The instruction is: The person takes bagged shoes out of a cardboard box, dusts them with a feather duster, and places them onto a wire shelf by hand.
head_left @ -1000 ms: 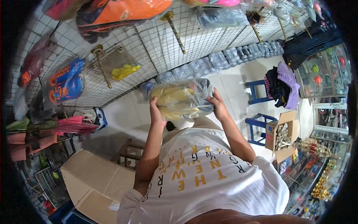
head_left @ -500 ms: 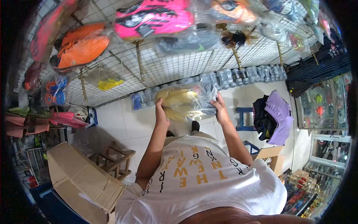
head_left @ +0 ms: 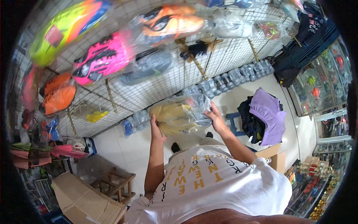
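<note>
A clear plastic bag with a yellowish pair of shoes inside is held out in front of my body, below the wire grid wall. My left hand grips the bag's left end, its thumb along the near edge. At the right end, my right hand is closed on the plastic. The fingers behind the bag are partly hidden.
Bagged shoes, one pair pink, hang on the grid wall. Wrapped dumbbells line its base. Purple and black clothes lie on a blue stool. A cardboard box and wooden stool are at lower left.
The view has swung, so more hanging bags show above and the purple clothes appear nearer. The bagged shoes stay between both hands and sit slightly lower in view.
</note>
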Available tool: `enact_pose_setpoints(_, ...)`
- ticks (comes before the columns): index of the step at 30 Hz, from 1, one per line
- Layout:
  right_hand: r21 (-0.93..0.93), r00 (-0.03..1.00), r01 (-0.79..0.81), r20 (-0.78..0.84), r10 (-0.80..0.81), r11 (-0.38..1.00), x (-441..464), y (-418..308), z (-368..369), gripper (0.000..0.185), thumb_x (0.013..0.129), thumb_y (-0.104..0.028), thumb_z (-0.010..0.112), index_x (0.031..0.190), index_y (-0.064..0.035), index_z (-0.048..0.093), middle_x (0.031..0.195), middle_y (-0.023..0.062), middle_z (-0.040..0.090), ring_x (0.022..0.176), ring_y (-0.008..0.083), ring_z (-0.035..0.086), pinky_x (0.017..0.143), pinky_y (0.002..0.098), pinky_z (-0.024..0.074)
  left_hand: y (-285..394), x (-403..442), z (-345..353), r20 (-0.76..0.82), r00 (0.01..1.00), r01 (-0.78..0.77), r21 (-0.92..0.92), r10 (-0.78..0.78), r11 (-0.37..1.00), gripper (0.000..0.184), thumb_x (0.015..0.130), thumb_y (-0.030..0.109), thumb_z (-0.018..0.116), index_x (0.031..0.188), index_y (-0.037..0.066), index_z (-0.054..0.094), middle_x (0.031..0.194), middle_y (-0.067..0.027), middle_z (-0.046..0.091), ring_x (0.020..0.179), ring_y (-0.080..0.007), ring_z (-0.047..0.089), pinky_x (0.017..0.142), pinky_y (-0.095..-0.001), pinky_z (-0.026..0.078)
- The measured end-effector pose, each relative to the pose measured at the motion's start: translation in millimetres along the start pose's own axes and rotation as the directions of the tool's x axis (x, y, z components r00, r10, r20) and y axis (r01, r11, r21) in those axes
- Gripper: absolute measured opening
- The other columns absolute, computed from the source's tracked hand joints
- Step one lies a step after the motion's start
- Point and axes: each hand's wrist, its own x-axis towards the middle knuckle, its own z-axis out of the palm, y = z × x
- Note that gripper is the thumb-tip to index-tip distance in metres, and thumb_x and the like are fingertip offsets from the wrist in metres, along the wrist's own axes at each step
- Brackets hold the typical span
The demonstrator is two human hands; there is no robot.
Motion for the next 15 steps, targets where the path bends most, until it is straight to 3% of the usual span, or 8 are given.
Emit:
enact_pose_setpoints(2, -0.011, 1.000, 0.020, 0.010, -0.020, 1.000, 10, -12, -35, 0.060, 0.086, -0.007, 0.055, 0.142, -0.0022, 0.033, 0.131, 0.0110, 0.047, 0.121, 0.0193, 0.043, 0.102, 0.0296, 0.0319, -18, 6, 33, -0.017, 1.000, -0.009, 0.053, 0.010, 0.999, 0.061, 0.086, 0.054, 0.054, 0.130, 0.012, 0.047, 0.128, -0.0096, 0.052, 0.115, -0.0263, 0.052, 0.093, -0.0458, 0.045)
enact_pose_setpoints(8, -0.106, 0.985, 0.144, 0.111, -0.132, 0.984, 72, -37, -172, 0.062, 0.085, -0.009, 0.056, 0.142, -0.0018, 0.032, 0.136, 0.0126, 0.043, 0.127, 0.0218, 0.038, 0.106, 0.0300, 0.0266, -114, 78, 119, 0.055, 0.998, 0.018, -0.022, -0.016, 1.000, 0.059, 0.089, 0.049, 0.054, 0.133, 0.011, 0.045, 0.131, -0.0077, 0.050, 0.119, -0.0265, 0.049, 0.096, -0.0448, 0.043)
enact_pose_setpoints(9, -0.201, 0.997, 0.044, 0.074, -0.030, 0.979, 85, -44, -198, 0.063, 0.086, -0.013, 0.057, 0.142, -0.0014, 0.031, 0.137, 0.0129, 0.041, 0.127, 0.0221, 0.037, 0.106, 0.0298, 0.0259, -126, 77, 137, 0.008, 1.000, 0.008, -0.004, -0.008, 1.000, 0.058, 0.089, 0.049, 0.053, 0.132, 0.011, 0.045, 0.131, -0.0079, 0.051, 0.119, -0.0263, 0.050, 0.096, -0.0443, 0.043)
enact_pose_setpoints(11, -0.140, 0.993, 0.029, 0.120, -0.012, 0.990, 104, -62, -225, 0.064, 0.086, -0.015, 0.057, 0.143, -0.0012, 0.031, 0.138, 0.0135, 0.041, 0.127, 0.0222, 0.037, 0.106, 0.0301, 0.0261, -137, 82, 174, -0.076, 0.997, -0.017, 0.044, 0.020, 0.999, 0.057, 0.089, 0.049, 0.052, 0.131, 0.011, 0.046, 0.129, -0.0083, 0.053, 0.117, -0.0261, 0.051, 0.096, -0.0434, 0.043)
enact_pose_setpoints(15, -0.075, 0.956, -0.015, 0.292, 0.036, 0.997, 143, -101, -252, 0.062, 0.091, -0.027, 0.056, 0.142, -0.0012, 0.032, 0.136, 0.0102, 0.043, 0.123, 0.0230, 0.040, 0.102, 0.0308, 0.0315, -147, 89, 195, -0.067, 0.997, -0.052, -0.055, 0.048, 0.997, 0.056, 0.090, 0.049, 0.050, 0.130, 0.010, 0.047, 0.127, -0.0108, 0.053, 0.115, -0.0261, 0.053, 0.094, -0.0430, 0.045)
